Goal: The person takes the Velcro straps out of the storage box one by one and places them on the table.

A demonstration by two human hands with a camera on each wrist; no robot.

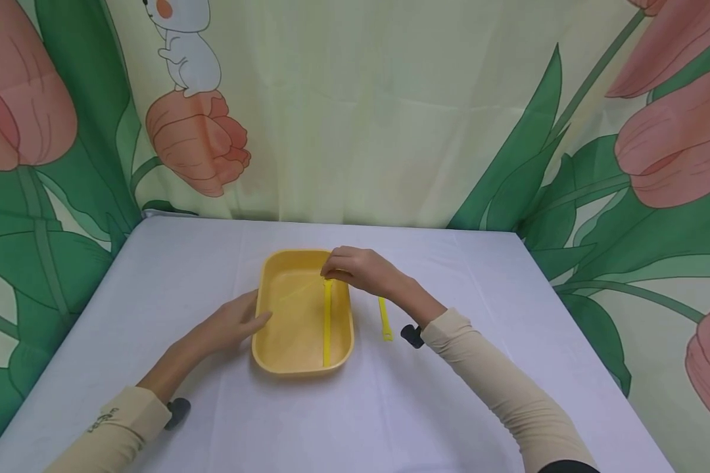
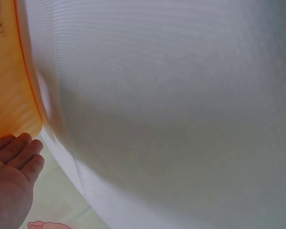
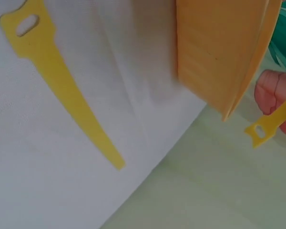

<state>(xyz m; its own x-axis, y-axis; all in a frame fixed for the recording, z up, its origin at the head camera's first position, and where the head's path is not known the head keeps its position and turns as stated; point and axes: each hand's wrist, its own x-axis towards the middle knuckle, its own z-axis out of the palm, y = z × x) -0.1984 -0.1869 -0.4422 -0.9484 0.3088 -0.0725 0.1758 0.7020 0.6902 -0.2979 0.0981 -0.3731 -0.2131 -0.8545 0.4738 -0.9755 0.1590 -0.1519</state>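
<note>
In the head view, the grip of the right hand (image 1: 363, 268) pinched a yellow strap (image 1: 327, 322) over the tray (image 1: 292, 312); the left hand (image 1: 233, 322) clasped its side. Left wrist: fingers (image 2: 32, 167) met the tray. Right wrist: a second strap (image 3: 74, 102) lay on the tabletop (image 3: 52, 181).

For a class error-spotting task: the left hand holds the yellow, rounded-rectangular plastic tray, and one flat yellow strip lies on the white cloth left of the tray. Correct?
Wrong side: the head view shows that strip lying on the white cloth right of the tray.
</note>
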